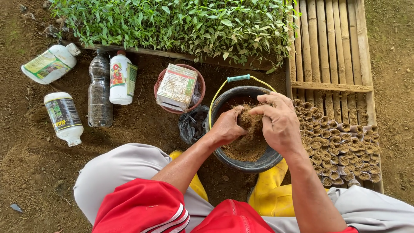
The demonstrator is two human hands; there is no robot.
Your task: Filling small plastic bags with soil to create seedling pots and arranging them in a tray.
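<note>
While both hands meet over a black bucket, a person crouches on bare ground in yellow boots. The left hand is cupped around a clump of brown soil, and the right hand curls over it from the other side, fingertips pinching into the same clump — the two are pressed close together around it. The soil is held just above the rest of the fill in the bucket, which stands between the boots. Just right of the bucket, rows of small rolled seedling pots lie packed on a bamboo rack. To the left sit a red basket holding a box, a black plastic bag, and several bottles — behind them, a tray of green seedlings.
</note>
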